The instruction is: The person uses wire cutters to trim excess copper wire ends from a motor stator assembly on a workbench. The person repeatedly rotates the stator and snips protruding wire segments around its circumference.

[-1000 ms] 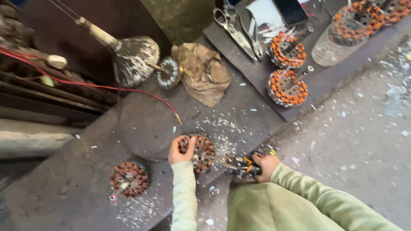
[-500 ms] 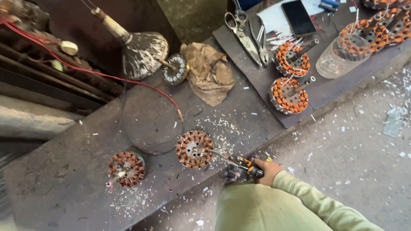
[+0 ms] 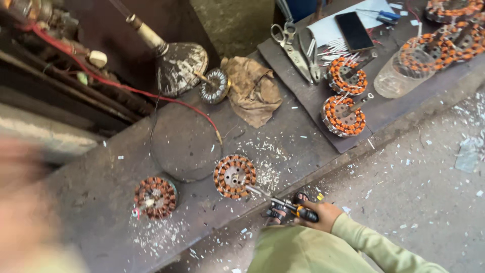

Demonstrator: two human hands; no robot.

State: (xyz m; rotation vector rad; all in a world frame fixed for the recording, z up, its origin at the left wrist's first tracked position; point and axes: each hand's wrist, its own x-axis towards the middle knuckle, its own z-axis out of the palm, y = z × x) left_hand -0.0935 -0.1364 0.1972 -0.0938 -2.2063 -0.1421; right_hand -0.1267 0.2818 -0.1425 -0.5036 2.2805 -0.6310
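My right hand (image 3: 323,215) grips a black-and-orange screwdriver (image 3: 290,208) at the bench's front edge. Its metal shaft points up-left and its tip touches the rim of a copper-wound stator (image 3: 234,176) lying flat on the dark bench (image 3: 101,192). A blurred shape (image 3: 30,212) fills the lower left edge, close to the camera. It looks like my left hand and sleeve, and I cannot make out any fingers. A second, darker stator (image 3: 155,197) lies further left.
A round dark disc (image 3: 184,146) and a red wire (image 3: 126,88) lie behind the stator. Further back are a domed motor housing (image 3: 182,68), a rag (image 3: 252,88), scissors (image 3: 293,48), a phone (image 3: 354,30) and two orange stators (image 3: 344,115) on a board. White scraps litter the floor.
My left hand let go of the centre stator and left the bench; a blur now fills the lower left. The right hand stays on the screwdriver. The view has shifted.
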